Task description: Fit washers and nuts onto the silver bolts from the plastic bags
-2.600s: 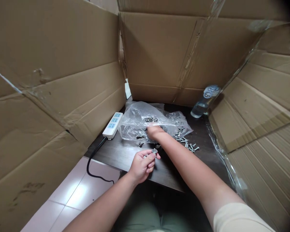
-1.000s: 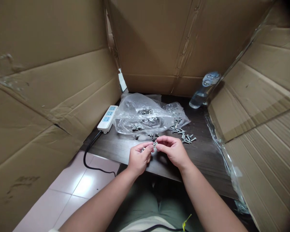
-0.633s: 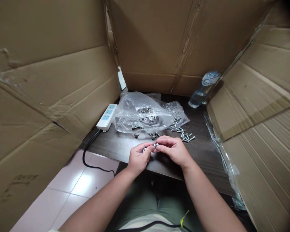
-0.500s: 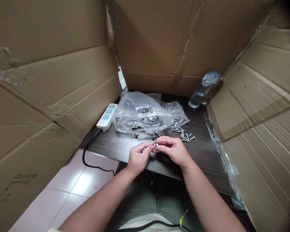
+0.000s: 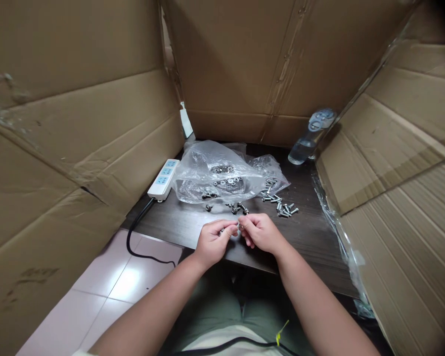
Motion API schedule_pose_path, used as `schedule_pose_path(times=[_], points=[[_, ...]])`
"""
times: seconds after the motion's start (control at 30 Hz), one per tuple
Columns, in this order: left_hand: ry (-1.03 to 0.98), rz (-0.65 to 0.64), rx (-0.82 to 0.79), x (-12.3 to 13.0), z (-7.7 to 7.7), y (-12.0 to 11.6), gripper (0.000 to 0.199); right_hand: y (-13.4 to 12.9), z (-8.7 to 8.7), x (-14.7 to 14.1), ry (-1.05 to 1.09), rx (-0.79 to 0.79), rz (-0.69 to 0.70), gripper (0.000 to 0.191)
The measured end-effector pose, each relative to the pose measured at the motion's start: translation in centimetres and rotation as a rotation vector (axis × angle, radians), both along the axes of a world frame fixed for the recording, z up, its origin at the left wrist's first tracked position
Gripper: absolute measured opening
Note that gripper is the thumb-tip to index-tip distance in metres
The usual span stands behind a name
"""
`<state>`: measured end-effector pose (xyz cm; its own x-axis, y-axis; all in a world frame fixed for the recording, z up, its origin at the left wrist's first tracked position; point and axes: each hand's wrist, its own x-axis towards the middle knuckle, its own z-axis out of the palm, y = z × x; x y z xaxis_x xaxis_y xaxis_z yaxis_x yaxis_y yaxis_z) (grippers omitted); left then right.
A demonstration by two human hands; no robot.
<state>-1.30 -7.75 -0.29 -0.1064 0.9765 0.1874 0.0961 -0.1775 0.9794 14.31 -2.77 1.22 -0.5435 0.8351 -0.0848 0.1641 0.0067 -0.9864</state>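
My left hand [image 5: 213, 241] and my right hand [image 5: 261, 231] meet above the front edge of the dark table. Between their fingertips is a small metal bolt [image 5: 239, 226], mostly covered by the fingers. The left thumb and forefinger pinch one end, and the right fingers are closed around the other. Just beyond the hands lie several dark-headed bolts [image 5: 234, 209]. To the right is a loose pile of silver bolts [image 5: 285, 209]. Behind, a clear plastic bag [image 5: 193, 170] lies with its mouth toward me, holding nuts and washers [image 5: 228, 182].
A second plastic bag [image 5: 269, 165] with bolts lies at the back right. A water bottle [image 5: 304, 146] leans by the right cardboard wall [image 5: 400, 143]. At left sits a white power strip [image 5: 164, 179] with a black cable [image 5: 133, 235] running off the table.
My right hand has shifted slightly lower and its fingers have curled in around the bolt end. My left hand stays nearly in place.
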Motion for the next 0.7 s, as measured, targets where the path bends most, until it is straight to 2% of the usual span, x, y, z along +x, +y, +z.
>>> schedule_pose_path(times=[0.1, 0.17, 0.23, 0.3, 0.37, 0.5, 0.7], points=[[-0.056, -0.044, -0.055, 0.0, -0.2, 0.2, 0.023, 0.1, -0.4, -0.1, -0.024, -0.061, -0.056, 0.060], [-0.147, -0.073, -0.104, 0.0, -0.4, 0.3, 0.024, 0.1, -0.4, 0.0, 0.046, -0.135, -0.068, 0.063], [-0.271, -0.091, -0.152, -0.1, -0.6, 0.4, 0.026, 0.0, -0.3, 0.3, 0.165, -0.183, -0.047, 0.054], [-0.375, -0.110, -0.185, -0.2, -0.8, 0.5, 0.028, -0.2, 0.0, 0.6, 0.269, -0.173, -0.014, 0.044], [-0.416, -0.135, -0.200, -0.2, -0.9, 0.5, 0.029, -0.4, 0.1, 0.8, 0.325, -0.152, 0.013, 0.041], [-0.358, -0.165, -0.224, -0.2, -0.7, 0.6, 0.030, -0.6, 0.0, 0.5, 0.351, -0.169, -0.023, 0.030], [-0.113, -0.043, -0.123, 0.6, 0.3, 0.7, 0.031, -0.8, -0.2, -0.2, 0.379, -0.115, -0.115, 0.030]])
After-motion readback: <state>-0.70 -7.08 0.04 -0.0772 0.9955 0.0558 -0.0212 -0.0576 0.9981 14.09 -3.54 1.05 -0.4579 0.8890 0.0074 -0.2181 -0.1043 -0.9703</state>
